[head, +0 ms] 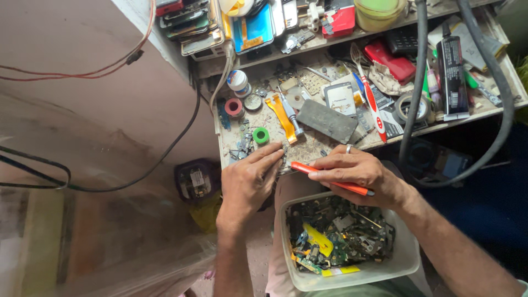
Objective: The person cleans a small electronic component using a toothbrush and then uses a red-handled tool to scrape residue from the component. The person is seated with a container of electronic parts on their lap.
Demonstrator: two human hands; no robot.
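Note:
My left hand (249, 177) presses down on a small circuit board (285, 157) at the front edge of the cluttered workbench (319, 144), fingers spread flat over it. My right hand (355, 171) grips an orange-handled tool (333, 179), held like a pen with its tip pointing left toward the board. A ring sits on one finger of the right hand. Most of the board is hidden under my fingers.
A white plastic tub (352, 269) of several scrap circuit boards rests on my lap. On the bench lie a green tape roll (260, 135), a red roll (234, 106), a dark phone panel (327, 121), a screwdriver (290, 114) and black hoses (498, 82). A shelf above holds phones.

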